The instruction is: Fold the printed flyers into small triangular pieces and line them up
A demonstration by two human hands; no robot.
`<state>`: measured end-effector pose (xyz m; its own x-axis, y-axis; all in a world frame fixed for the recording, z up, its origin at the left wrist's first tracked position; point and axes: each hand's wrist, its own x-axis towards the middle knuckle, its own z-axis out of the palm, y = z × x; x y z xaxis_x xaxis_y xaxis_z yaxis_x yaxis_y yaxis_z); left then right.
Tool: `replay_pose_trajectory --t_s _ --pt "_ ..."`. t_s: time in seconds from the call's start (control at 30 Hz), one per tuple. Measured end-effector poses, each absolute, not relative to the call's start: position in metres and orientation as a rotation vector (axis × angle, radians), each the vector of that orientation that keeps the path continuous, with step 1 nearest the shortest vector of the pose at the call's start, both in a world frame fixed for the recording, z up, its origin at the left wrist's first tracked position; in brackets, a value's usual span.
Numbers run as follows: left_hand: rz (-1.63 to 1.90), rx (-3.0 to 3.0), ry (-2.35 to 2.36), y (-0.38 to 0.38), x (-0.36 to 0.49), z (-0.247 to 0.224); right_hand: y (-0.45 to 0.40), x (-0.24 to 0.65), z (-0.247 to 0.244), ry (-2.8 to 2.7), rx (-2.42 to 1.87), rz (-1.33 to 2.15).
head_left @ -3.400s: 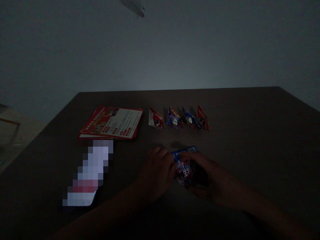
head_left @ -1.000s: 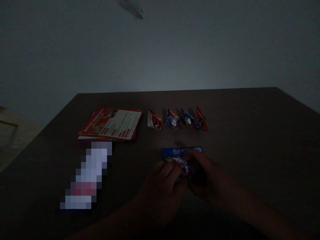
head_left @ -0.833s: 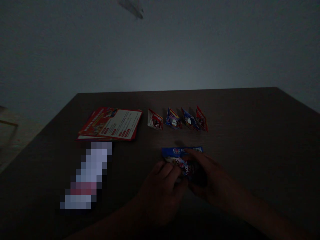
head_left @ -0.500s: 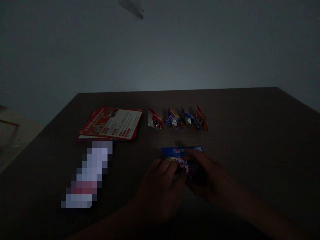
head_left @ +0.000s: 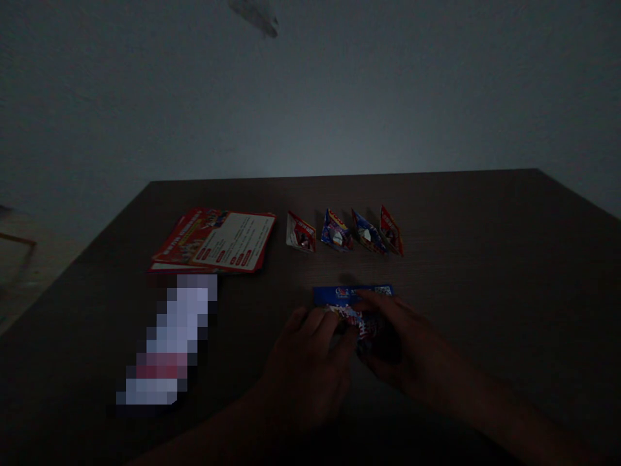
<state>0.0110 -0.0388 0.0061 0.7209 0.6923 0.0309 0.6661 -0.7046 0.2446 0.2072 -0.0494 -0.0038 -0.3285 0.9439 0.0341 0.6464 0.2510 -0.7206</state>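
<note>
One blue pack point(head_left: 344, 304) is low in the frame, a bit R of the mid, btwn two hands. Its flat blue strip is on top, w/ a small square code at the R end. Under that is a bright print w/ big pale letters. It's v. dark, so can't tell if it's all one piece.

L hand point(head_left: 313, 369) is on the pack's L side. Its fingers are bent in, w/ thumb & tips close tog. on the edge of the print. R hand point(head_left: 407, 343) is on the other side. It's curved round the pack, one finger laid on the blue strip & thumb down low, so both hands have hold. Can't see how tight, b/c the low part is black w/ shade.

Up from the hands, 4 wraps are in a row near mid frame: red & white point(head_left: 301, 234), blue & yellow point(head_left: 336, 233), dark blue point(head_left: 369, 233), then red point(head_left: 392, 232). They all slant down to the R.

L of them is a messy pile of red cards point(head_left: 213, 241), w/ white print on top. Just below is a long pale thing point(head_left: 169, 343), all blurry blocks, so can't tell what.

Everything's on a dark table point(head_left: 485, 259). Grey wall point(head_left: 412, 97) fills the top, w/ a smudge point(head_left: 255, 17) near the top edge.
</note>
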Motion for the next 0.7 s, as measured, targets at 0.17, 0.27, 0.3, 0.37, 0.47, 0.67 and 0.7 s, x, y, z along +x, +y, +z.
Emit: replay_pose_trajectory --t_s 0.17,0.27,0.3,0.37,0.47,0.67,0.7 --pt "0.131 2.708 1.086 -0.0387 0.0111 0.0058 -0.0482 0.2072 -0.0036 -2.081 -1.439 0.841" --pt "0.133 2.699 1.091 -0.039 0.0108 0.0059 -0.0483 0.2072 -0.0029 -2.076 -1.434 0.831" --pt "0.141 2.694 1.096 -0.0392 0.0107 0.0059 -0.0484 0.2073 -0.0027 -2.071 -1.434 0.828" --pt "0.156 2.688 1.103 -0.0394 0.0106 0.006 -0.0488 0.2078 -0.0028 -2.071 -1.436 0.833" --pt "0.145 2.678 1.1 -0.0395 0.0105 0.0061 -0.0495 0.209 -0.0048 -2.067 -1.442 0.84" --pt "0.122 2.671 1.09 -0.039 0.0103 0.0054 -0.0496 0.2099 -0.0097 -2.059 -1.427 0.817" --pt "0.123 2.672 1.091 -0.039 0.0104 0.0054 -0.0495 0.2096 -0.0092 -2.065 -1.429 0.813"
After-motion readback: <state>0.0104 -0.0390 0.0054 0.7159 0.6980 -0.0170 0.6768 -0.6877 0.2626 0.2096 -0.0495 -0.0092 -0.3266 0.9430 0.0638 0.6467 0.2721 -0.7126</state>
